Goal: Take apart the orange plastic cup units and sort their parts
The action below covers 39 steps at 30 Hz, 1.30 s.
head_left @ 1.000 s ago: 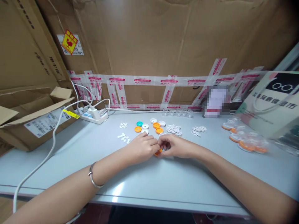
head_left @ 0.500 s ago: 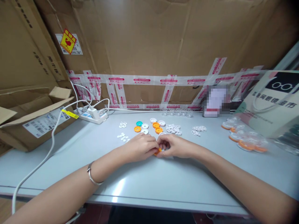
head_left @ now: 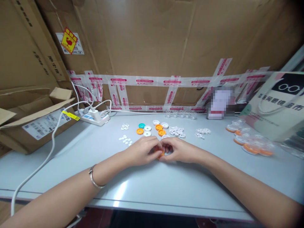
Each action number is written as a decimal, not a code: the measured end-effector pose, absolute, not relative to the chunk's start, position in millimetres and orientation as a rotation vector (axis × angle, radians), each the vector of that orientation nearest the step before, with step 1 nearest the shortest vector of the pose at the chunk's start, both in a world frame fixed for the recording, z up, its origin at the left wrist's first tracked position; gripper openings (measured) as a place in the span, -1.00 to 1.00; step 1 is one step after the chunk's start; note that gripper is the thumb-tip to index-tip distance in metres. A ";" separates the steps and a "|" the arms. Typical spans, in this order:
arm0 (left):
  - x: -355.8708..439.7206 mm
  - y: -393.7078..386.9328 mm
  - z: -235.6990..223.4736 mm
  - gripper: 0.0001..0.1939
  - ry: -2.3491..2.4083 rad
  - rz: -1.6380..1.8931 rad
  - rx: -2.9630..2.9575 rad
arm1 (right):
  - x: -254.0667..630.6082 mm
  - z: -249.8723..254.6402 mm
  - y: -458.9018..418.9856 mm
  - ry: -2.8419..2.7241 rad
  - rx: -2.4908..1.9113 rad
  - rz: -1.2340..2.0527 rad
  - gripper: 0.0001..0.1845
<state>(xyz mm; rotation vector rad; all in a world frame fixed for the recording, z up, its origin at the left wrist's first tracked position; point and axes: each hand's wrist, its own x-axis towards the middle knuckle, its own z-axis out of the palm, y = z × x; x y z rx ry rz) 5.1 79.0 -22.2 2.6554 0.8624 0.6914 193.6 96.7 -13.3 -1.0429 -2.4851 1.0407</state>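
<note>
Between my two hands, low over the table, is a round orange plastic piece (head_left: 162, 154), mostly covered by fingers. My left hand (head_left: 145, 150) curls around it from the left, thumb and fingers closed on it. From the right, my right hand (head_left: 176, 149) grips the same piece, its fingers bent inward. Just beyond lie loose round caps: orange ones (head_left: 161, 132), white ones (head_left: 147, 128) and a teal one (head_left: 142, 125). Small white discs (head_left: 125, 139) lie to the left. A pile of small white plastic parts (head_left: 177, 131) sits behind my right hand.
Another white parts pile (head_left: 202, 132) lies farther right, near clear-and-orange assembled pieces (head_left: 251, 147). Clear cups (head_left: 180, 115) line the back. A power strip (head_left: 95, 118), white cable (head_left: 53, 139) and open carton (head_left: 35, 123) stand left; a paper bag (head_left: 273, 107) stands right.
My left fingers have shifted, and the thumb and fingers now show more of a gap around the orange piece. My right hand stays nearly in place.
</note>
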 end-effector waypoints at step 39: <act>-4.6 83.8 -9.7 -0.87 0.916 0.722 2.172 | 208.8 2.2 103.2 -2.551 -1.602 0.497 -0.74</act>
